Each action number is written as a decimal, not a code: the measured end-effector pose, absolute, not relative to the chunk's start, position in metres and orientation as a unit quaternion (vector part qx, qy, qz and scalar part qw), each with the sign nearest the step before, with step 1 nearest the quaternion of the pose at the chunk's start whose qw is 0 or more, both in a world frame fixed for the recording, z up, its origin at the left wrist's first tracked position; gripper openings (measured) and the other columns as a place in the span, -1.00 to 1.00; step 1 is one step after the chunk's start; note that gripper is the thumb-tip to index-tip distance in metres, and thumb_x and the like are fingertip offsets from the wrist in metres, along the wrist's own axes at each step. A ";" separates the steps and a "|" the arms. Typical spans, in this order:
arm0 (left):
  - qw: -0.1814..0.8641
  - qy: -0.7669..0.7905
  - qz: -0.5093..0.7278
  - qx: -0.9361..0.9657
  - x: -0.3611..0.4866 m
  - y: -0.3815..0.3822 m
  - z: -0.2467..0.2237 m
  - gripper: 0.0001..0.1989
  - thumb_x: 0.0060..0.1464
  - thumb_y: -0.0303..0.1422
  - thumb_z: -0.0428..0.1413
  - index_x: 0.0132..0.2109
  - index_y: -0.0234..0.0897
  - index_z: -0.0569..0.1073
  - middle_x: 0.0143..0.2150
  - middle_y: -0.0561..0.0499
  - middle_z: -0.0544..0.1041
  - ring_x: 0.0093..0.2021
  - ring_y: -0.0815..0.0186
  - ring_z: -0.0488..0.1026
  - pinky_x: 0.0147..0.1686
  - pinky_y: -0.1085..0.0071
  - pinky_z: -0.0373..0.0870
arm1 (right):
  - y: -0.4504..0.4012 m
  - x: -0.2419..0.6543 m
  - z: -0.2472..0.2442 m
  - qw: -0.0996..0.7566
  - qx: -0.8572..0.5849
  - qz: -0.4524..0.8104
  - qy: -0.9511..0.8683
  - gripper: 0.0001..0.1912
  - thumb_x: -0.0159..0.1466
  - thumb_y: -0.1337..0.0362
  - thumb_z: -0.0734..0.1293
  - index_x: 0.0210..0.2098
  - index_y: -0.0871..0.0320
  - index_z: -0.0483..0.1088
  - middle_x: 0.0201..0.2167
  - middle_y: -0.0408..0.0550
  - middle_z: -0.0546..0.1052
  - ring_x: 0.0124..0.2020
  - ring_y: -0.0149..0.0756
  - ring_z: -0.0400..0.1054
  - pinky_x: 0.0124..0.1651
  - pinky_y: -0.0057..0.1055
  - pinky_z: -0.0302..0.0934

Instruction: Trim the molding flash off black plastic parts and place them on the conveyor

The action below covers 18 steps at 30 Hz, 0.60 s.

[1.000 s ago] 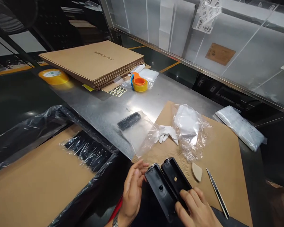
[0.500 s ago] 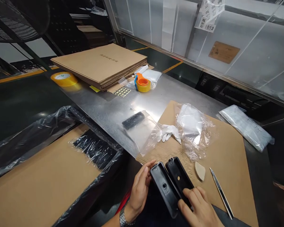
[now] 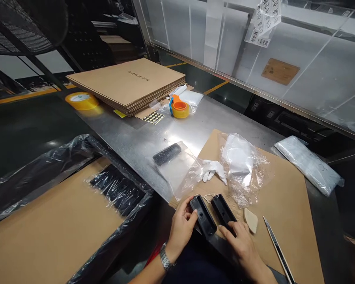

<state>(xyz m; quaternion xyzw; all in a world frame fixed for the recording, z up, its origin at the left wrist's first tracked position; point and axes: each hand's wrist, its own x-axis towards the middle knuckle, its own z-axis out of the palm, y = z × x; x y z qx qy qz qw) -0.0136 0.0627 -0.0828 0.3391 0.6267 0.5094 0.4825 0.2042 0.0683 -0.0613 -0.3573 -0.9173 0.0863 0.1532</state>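
Observation:
My left hand (image 3: 182, 227) grips a black plastic casing (image 3: 203, 215) at its left side, near the front edge of a brown cardboard sheet (image 3: 284, 197). A second black casing (image 3: 223, 209) lies right beside it, with my right hand (image 3: 242, 244) on its near end. A thin white string runs between the two far ends. Both casings rest low over the cardboard. A steel watch sits on my left wrist.
On the cardboard lie a white glove (image 3: 213, 169), crumpled clear bags (image 3: 242, 165), a beige wedge (image 3: 251, 220) and a thin metal tool (image 3: 279, 250). A bagged black part (image 3: 167, 154), tape rolls (image 3: 180, 109), stacked cardboard (image 3: 130, 85) and a white packet (image 3: 309, 163) sit on the metal table.
Both hands have lowered and tilted the two black casings toward the cardboard, away from me. My left hand closed around the left casing. The camera view shifted slightly.

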 end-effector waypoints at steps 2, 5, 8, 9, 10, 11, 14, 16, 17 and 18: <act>0.458 0.643 0.499 0.358 -0.016 0.067 -0.084 -0.56 0.04 -0.30 0.05 0.09 -0.28 0.31 -0.06 -0.15 0.47 -0.32 0.30 0.48 -0.32 0.37 0.46 | 0.070 0.208 -0.069 0.159 -0.372 0.072 -0.912 -0.56 0.26 0.50 0.02 0.07 0.17 0.24 -0.26 0.09 0.33 -0.24 -0.21 0.25 -0.23 -0.25 0.18; 0.420 0.663 0.482 0.390 -0.015 0.074 -0.082 -0.56 0.03 -0.34 0.03 0.10 -0.28 0.33 0.07 -0.21 0.38 -0.30 0.26 0.48 -0.26 0.26 0.46 | 0.076 0.207 -0.080 0.149 -0.412 0.020 -0.899 -0.55 0.27 0.47 0.03 0.13 0.19 0.18 -0.26 0.10 0.34 -0.29 -0.20 0.26 -0.29 -0.26 0.22; 0.374 0.674 0.469 0.432 -0.011 0.074 -0.074 -0.54 0.02 -0.38 0.05 0.11 -0.25 0.33 0.13 -0.19 0.34 -0.05 0.10 0.41 -0.01 0.09 0.34 | 0.088 0.194 -0.079 0.160 -0.454 -0.059 -0.875 -0.60 0.29 0.38 0.07 0.11 0.19 0.21 -0.23 0.16 0.36 -0.30 -0.11 0.25 -0.34 -0.18 0.24; 0.342 0.675 0.458 0.466 -0.010 0.071 -0.071 -0.53 0.02 -0.40 0.05 0.12 -0.24 0.32 0.13 -0.17 0.33 0.06 0.07 0.33 0.06 0.05 0.26 | 0.093 0.187 -0.074 0.176 -0.454 -0.067 -0.871 -0.62 0.29 0.36 0.08 0.08 0.20 0.23 -0.23 0.18 0.36 -0.30 -0.09 0.25 -0.34 -0.16 0.24; 0.302 0.673 0.445 0.508 -0.009 0.068 -0.068 -0.54 0.04 -0.43 0.04 0.13 -0.22 0.31 0.13 -0.14 0.35 0.12 0.06 0.27 0.10 0.05 0.22 | 0.100 0.178 -0.067 0.195 -0.446 -0.054 -0.872 -0.65 0.29 0.35 0.09 0.04 0.21 0.25 -0.24 0.18 0.36 -0.29 -0.09 0.26 -0.33 -0.16 0.25; 0.253 0.663 0.435 0.554 -0.009 0.065 -0.065 -0.55 0.06 -0.46 0.03 0.13 -0.21 0.30 0.10 -0.13 0.38 0.12 0.09 0.25 0.10 0.08 0.23 | 0.107 0.167 -0.060 0.211 -0.432 -0.021 -0.877 -0.67 0.29 0.35 0.09 0.02 0.21 0.26 -0.24 0.17 0.37 -0.28 -0.10 0.26 -0.31 -0.17 0.27; 0.100 0.620 0.459 0.628 -0.013 0.057 -0.057 -0.58 0.06 -0.54 0.02 0.08 -0.21 0.32 -0.11 -0.09 0.46 -0.08 0.22 0.38 -0.09 0.26 0.38 | 0.132 0.127 -0.038 0.205 -0.369 0.116 -0.899 -0.70 0.29 0.43 0.07 -0.03 0.24 0.26 -0.21 0.14 0.38 -0.21 -0.17 0.28 -0.21 -0.23 0.30; 0.029 0.630 0.496 0.597 -0.021 0.059 -0.053 -0.60 0.02 -0.53 0.07 0.05 -0.21 0.34 -0.16 -0.09 0.43 -0.14 0.22 0.37 -0.14 0.27 0.38 | 0.150 0.098 -0.030 0.176 -0.328 0.156 -0.915 -0.68 0.26 0.49 0.06 -0.04 0.27 0.27 -0.16 0.16 0.39 -0.15 -0.18 0.28 -0.13 -0.22 0.30; 0.016 0.649 0.509 0.565 -0.028 0.063 -0.052 -0.60 0.01 -0.50 0.10 0.04 -0.21 0.35 -0.14 -0.11 0.42 -0.12 0.19 0.35 -0.12 0.23 0.36 | 0.159 0.083 -0.028 0.162 -0.309 0.159 -0.923 -0.66 0.24 0.51 0.07 -0.04 0.29 0.29 -0.13 0.17 0.39 -0.11 -0.17 0.27 -0.08 -0.20 0.28; 0.027 0.674 0.525 0.519 -0.036 0.069 -0.052 -0.61 -0.01 -0.45 0.12 0.02 -0.21 0.37 -0.10 -0.12 0.41 -0.08 0.15 0.33 -0.08 0.18 0.33 | 0.168 0.071 -0.026 0.149 -0.292 0.157 -0.932 -0.65 0.22 0.53 0.09 -0.04 0.29 0.30 -0.07 0.18 0.38 -0.06 -0.15 0.25 -0.02 -0.17 0.25</act>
